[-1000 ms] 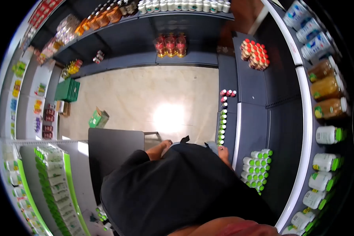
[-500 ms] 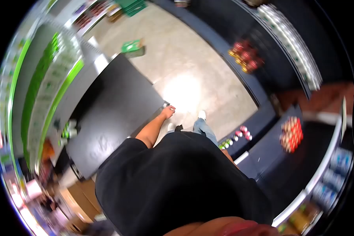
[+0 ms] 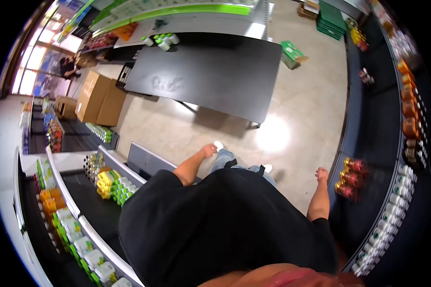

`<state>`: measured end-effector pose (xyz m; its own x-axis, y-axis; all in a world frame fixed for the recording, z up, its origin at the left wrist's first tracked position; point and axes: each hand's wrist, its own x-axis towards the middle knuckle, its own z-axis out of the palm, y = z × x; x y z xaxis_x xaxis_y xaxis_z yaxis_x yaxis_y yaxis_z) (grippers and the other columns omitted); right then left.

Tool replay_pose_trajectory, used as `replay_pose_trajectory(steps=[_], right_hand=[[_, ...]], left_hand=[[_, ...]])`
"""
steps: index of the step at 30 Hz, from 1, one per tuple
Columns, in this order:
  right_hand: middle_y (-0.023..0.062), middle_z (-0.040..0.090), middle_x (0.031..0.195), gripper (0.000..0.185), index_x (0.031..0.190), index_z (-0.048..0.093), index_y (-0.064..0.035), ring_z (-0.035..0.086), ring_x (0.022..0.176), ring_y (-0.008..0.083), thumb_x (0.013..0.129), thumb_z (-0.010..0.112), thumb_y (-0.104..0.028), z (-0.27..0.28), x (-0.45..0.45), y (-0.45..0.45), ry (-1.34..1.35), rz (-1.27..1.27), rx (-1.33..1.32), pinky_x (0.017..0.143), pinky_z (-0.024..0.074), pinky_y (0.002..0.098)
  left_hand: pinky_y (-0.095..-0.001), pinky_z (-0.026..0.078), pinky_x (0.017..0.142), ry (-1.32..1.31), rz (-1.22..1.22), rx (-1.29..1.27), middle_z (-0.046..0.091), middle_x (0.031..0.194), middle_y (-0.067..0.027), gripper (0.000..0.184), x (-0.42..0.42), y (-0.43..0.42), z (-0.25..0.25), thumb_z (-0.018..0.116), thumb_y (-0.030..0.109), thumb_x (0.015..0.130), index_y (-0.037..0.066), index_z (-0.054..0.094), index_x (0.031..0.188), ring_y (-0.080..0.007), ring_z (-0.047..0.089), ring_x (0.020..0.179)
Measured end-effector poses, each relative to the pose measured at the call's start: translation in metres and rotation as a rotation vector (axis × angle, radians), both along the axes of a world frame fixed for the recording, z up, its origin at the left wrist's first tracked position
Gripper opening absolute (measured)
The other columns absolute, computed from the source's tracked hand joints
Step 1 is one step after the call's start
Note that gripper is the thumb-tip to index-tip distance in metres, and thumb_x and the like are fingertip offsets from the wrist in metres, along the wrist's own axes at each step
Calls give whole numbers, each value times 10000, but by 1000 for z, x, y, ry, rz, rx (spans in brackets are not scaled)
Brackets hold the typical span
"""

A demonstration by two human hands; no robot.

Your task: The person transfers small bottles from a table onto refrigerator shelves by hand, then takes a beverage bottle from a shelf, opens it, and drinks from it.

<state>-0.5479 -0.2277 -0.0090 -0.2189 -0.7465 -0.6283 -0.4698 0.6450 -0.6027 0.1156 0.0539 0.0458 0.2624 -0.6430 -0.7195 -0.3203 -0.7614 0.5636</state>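
Observation:
My left hand (image 3: 209,150) hangs over the floor just in front of my body, short of the black table (image 3: 210,71). Its fingers are loosely bent and apart, and nothing shows in them. Out to the other side, my right hand (image 3: 322,174) is held low with slack, half-curled fingers and no visible object. Closest to it are red bottles with gold caps (image 3: 350,179) on the dark shelf to the right; the hand is apart from them. Small white-and-green bottles (image 3: 165,41) stand at the table's far left corner.
Stocked shelves flank me, with white bottles (image 3: 383,222) on the right and yellow jugs (image 3: 106,182) on the left. A large cardboard box (image 3: 98,100) stands left of the table. A green carton (image 3: 292,53) and green crates (image 3: 331,20) are on the floor (image 3: 306,105) beyond. A person (image 3: 69,68) is far off.
My view has swung left, so the table now lies across the front. My left hand is off the table's edge, and my right hand has come into view.

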Motion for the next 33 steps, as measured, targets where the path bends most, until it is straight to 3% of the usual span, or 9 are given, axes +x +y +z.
replay_pose_trajectory(steps=[7, 12, 15, 18, 20, 22, 24, 28, 33], right_hand=[[77, 649, 750, 262, 982, 615, -71, 599, 537, 154, 892, 521, -298, -2, 226, -46, -82, 417, -31, 379, 397, 278], [118, 652, 777, 221, 1033, 592, -38, 631, 593, 213, 864, 572, -180, -9, 414, 58, -389, 829, 111, 517, 517, 338], [120, 669, 831, 253, 1035, 621, -16, 637, 690, 188, 812, 583, -130, 25, 504, 119, -291, 1321, 219, 575, 527, 303], [106, 678, 865, 251, 1034, 631, -41, 645, 695, 191, 820, 587, -164, 76, 561, 142, -361, 1281, 313, 591, 530, 304], [96, 679, 843, 236, 1015, 644, -53, 643, 687, 197, 821, 592, -177, 35, 571, 135, -328, 1259, 153, 594, 540, 326], [117, 677, 759, 219, 976, 654, -24, 656, 665, 195, 816, 602, -163, 62, 583, 127, -24, 1285, 131, 611, 549, 324], [101, 693, 795, 253, 998, 665, -74, 654, 628, 173, 828, 593, -248, -30, 570, 98, 6, 1288, 59, 506, 502, 305], [76, 702, 820, 231, 974, 672, -101, 675, 649, 178, 837, 580, -262, 40, 604, 100, 83, 1142, 175, 474, 480, 301], [81, 667, 722, 153, 880, 668, -70, 644, 607, 197, 807, 593, -182, 58, 663, 111, -48, 1271, -263, 554, 493, 330]], left_hand=[[-337, 513, 617, 131, 238, -116, 654, 834, -84, 230, -10, 145, -6, 561, 237, 827, 64, 658, 943, -188, 614, 729], [-346, 530, 593, 115, 382, 108, 652, 863, -92, 330, 36, 233, -15, 545, 258, 830, 18, 646, 1033, -205, 616, 723], [-341, 527, 590, 102, 435, 176, 650, 867, -103, 344, 72, 259, -27, 546, 260, 822, 12, 642, 1040, -210, 616, 703], [-338, 523, 596, 82, 593, 90, 652, 864, -104, 346, 102, 259, -26, 538, 251, 823, 7, 636, 1048, -211, 611, 666], [-334, 518, 600, 124, 689, 41, 650, 860, -103, 352, 124, 253, -33, 540, 248, 823, 6, 631, 1061, -207, 608, 648], [-329, 513, 601, 158, 727, -29, 656, 859, -100, 355, 145, 248, -51, 546, 247, 823, 11, 628, 1076, -198, 607, 637], [-323, 507, 598, 175, 700, -117, 670, 862, -95, 355, 163, 239, -51, 554, 245, 822, 22, 627, 1088, -188, 611, 644], [-314, 509, 600, 213, 682, -266, 700, 885, -103, 343, 191, 223, -55, 532, 212, 836, 31, 628, 1111, -179, 632, 666], [-330, 512, 656, 129, 670, -164, 703, 868, -106, 336, 212, 230, -58, 554, 285, 846, 28, 678, 1023, -188, 656, 737]])
